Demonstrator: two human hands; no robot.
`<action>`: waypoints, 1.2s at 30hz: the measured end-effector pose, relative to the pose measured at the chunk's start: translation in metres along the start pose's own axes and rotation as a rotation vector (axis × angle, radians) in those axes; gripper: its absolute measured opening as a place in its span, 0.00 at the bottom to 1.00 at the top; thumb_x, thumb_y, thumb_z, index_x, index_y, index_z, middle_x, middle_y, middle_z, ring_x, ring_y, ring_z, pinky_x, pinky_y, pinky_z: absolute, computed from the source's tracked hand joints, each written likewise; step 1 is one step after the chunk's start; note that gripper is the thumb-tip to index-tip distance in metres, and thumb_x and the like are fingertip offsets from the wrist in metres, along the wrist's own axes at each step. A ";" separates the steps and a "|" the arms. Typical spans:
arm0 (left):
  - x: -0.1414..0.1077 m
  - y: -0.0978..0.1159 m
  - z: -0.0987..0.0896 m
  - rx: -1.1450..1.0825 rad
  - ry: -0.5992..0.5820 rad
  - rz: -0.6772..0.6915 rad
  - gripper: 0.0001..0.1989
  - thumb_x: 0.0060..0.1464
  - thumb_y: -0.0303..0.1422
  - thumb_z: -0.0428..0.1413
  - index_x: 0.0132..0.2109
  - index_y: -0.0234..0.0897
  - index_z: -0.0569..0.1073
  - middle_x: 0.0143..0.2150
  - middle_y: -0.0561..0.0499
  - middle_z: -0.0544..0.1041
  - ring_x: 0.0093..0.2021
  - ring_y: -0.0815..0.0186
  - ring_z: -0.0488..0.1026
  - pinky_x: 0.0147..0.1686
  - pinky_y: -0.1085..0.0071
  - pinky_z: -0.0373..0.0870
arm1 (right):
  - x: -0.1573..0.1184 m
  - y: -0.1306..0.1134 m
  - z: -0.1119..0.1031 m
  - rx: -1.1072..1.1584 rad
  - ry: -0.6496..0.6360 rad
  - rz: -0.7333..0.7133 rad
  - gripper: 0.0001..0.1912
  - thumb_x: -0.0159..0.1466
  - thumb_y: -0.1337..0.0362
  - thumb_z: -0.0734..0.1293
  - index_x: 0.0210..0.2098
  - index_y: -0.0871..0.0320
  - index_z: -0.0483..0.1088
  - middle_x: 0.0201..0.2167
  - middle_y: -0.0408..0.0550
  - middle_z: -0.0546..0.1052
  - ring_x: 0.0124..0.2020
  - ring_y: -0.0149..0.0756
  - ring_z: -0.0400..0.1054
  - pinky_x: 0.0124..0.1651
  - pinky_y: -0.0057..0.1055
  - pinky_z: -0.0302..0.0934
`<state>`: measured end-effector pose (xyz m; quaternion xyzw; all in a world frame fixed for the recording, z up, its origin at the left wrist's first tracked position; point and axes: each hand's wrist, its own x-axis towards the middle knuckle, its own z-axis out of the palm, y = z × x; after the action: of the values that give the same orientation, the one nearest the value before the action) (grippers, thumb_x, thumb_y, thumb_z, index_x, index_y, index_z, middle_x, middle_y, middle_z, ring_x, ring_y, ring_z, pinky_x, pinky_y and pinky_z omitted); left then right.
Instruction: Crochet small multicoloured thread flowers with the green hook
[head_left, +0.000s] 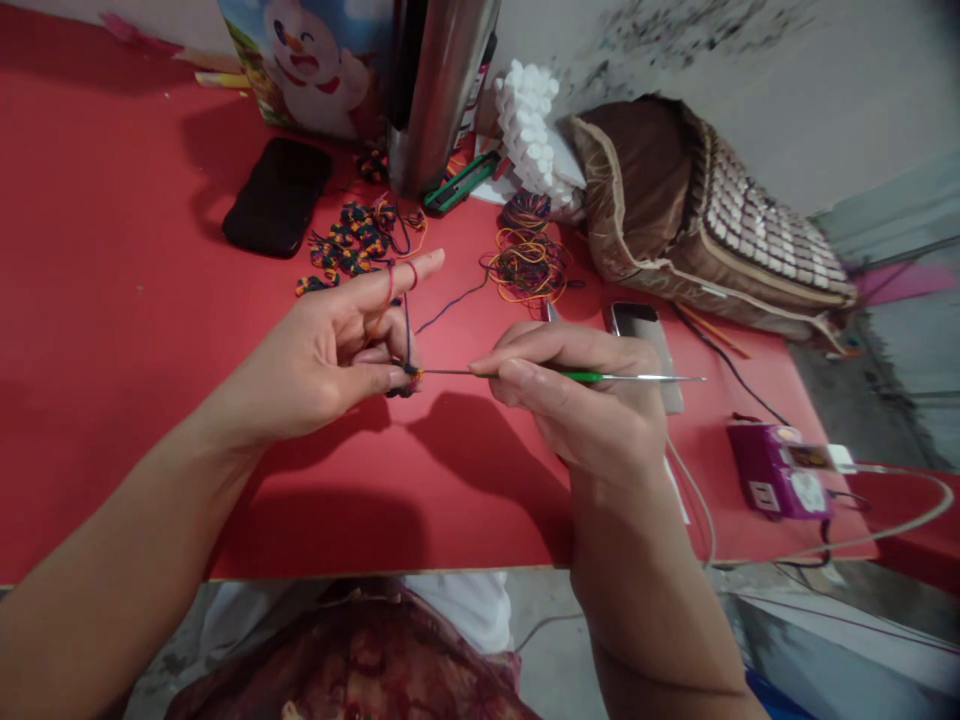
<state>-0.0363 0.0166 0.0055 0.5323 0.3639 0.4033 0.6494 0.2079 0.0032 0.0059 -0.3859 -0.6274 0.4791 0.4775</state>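
My left hand (330,350) pinches a small dark multicoloured crochet piece (406,379) between thumb and fingers. Its index finger points out with yarn looped round it, and a strand drops from there to the piece. In my right hand (577,385) is a crochet hook (582,377) with a green grip, held like a pen. The hook's thin left end reaches the crochet piece; its silver end sticks out to the right. A dark strand runs across to a loose tangle of multicoloured yarn (529,265) beyond my hands.
Finished-looking crochet pieces (352,238) lie behind my left hand, near a black phone-like object (279,197). A metal cylinder (442,95), a green cutter (461,184) and a brown cushion (705,210) stand farther back. At right are a grey phone (646,350), a purple box (776,470) and cables.
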 end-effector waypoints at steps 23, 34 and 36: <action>0.004 -0.014 0.004 -0.069 0.017 0.231 0.33 0.55 0.22 0.72 0.66 0.45 0.82 0.31 0.56 0.82 0.32 0.67 0.83 0.39 0.71 0.84 | 0.007 0.010 0.018 0.593 -0.085 0.235 0.09 0.69 0.57 0.79 0.36 0.55 0.85 0.18 0.36 0.72 0.16 0.20 0.46 0.21 0.24 0.46; 0.001 -0.024 0.016 0.023 0.343 0.299 0.34 0.53 0.25 0.74 0.66 0.47 0.82 0.31 0.56 0.77 0.32 0.65 0.77 0.38 0.67 0.84 | 0.000 0.018 0.049 0.674 0.135 0.210 0.09 0.70 0.55 0.78 0.40 0.54 0.85 0.21 0.36 0.73 0.17 0.21 0.50 0.23 0.24 0.55; 0.001 -0.024 0.016 -0.001 0.349 0.308 0.33 0.53 0.25 0.74 0.65 0.48 0.83 0.32 0.56 0.79 0.33 0.64 0.79 0.39 0.66 0.85 | -0.002 0.018 0.051 0.636 0.160 0.173 0.09 0.71 0.55 0.77 0.42 0.53 0.85 0.23 0.37 0.75 0.18 0.22 0.53 0.24 0.25 0.57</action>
<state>-0.0185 0.0088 -0.0158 0.5036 0.3848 0.5836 0.5077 0.1592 -0.0060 -0.0162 -0.3056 -0.3722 0.6577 0.5792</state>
